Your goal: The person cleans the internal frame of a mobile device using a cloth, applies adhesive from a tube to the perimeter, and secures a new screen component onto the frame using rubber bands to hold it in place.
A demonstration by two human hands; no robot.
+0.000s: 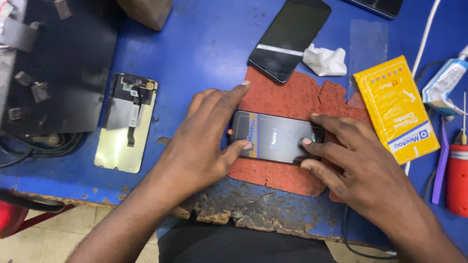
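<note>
The phone (275,137) (on the red mat (292,97)) is being pressed flat by the left hand (204,141) at 9 o'clock and the right hand (351,165) at 3 o'clock, fingers spread, nothing grasped.

Both bare forearms come in from the bottom edge, angled toward each other. Left hand (202,141) lies flat, palm down, fingers spread — thumb tucked inward. Right hand (356,165) mirrors it, fingertips (306,141) pressed down, wrist low.

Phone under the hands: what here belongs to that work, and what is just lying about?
In use: left hand, right hand, phone, red mat.

Lying about: yellow box, second phone, white cloth, loose screen panel.
</note>
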